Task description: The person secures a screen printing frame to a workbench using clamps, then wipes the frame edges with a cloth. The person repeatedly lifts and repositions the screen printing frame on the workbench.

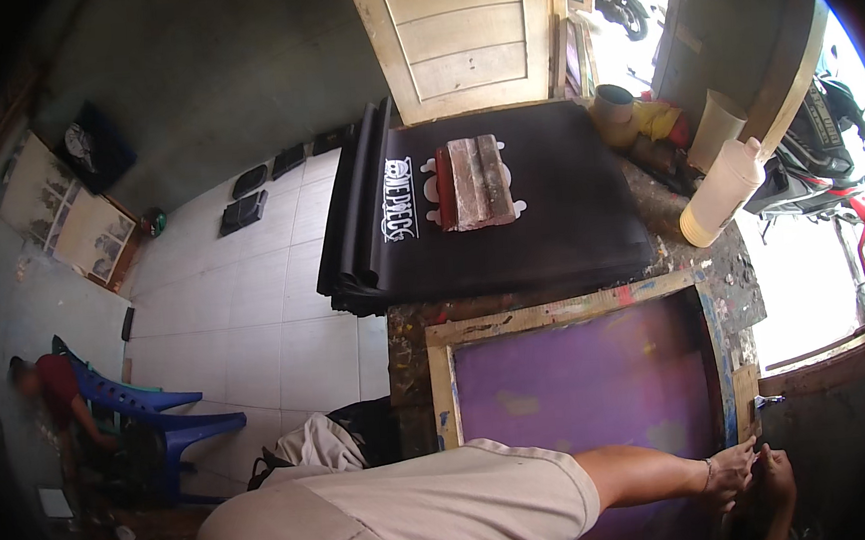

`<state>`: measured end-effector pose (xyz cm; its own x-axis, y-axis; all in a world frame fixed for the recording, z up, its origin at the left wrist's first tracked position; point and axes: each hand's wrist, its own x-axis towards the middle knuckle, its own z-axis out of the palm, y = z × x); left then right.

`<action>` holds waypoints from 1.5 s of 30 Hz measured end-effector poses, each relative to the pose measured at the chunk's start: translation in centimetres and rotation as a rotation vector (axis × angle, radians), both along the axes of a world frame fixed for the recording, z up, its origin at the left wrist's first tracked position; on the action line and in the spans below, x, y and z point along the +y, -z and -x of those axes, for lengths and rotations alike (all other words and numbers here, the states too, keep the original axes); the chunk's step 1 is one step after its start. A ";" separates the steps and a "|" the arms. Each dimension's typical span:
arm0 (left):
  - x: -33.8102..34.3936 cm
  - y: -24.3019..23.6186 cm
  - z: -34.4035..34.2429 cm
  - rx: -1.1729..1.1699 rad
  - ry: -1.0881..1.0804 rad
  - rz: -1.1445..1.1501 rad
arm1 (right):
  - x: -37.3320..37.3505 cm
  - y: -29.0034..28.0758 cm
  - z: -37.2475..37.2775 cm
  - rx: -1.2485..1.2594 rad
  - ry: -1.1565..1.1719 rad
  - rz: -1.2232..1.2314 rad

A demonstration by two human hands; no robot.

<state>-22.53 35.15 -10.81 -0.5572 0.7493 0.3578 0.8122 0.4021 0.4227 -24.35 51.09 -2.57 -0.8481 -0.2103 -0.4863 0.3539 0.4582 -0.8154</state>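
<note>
My left hand (731, 470) reaches across a wooden screen-printing frame (566, 311) to its right edge, the arm in a beige sleeve. Close beside it is my right hand (776, 472). The fingers of both are closed together around a small light-coloured part at the frame's edge, too small to make out. A metal clamp (766, 402) with a wing-like handle sits just beyond them on a wood block at that same edge. The frame's mesh (581, 380) is purple, and my arm and sleeve cover part of it.
Beyond the frame lies a stack of black sheets (571, 240) with white print, weighted by a brick-like block (479, 181). A pale plastic bottle (723, 192), a cup (614, 105) and a beaker (715, 128) stand to the right. A person (66, 401) sits near a blue chair (178, 428) at left.
</note>
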 end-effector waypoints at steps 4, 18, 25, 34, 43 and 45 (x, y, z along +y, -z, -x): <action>1.7 -0.4 0.5 -0.014 0.021 0.070 | 1.6 -0.7 1.3 -0.087 -0.054 -0.178; -21.2 -14.2 -8.3 -0.149 0.070 -0.516 | 1.0 0.3 -0.6 -0.055 -0.016 -0.530; -50.8 -8.1 -20.5 -0.347 -0.421 -0.654 | -7.9 -0.9 -1.6 -0.015 0.092 -0.771; -55.8 -8.4 -24.5 -0.548 -0.655 -0.698 | -15.7 0.9 1.4 -0.025 0.086 -0.853; -55.2 -6.8 -21.7 -0.689 -0.541 -0.639 | -16.5 2.8 1.8 -0.078 0.153 -0.824; -55.1 -6.9 -21.1 -0.701 -0.523 -0.648 | -16.0 2.6 1.1 -0.088 0.165 -0.835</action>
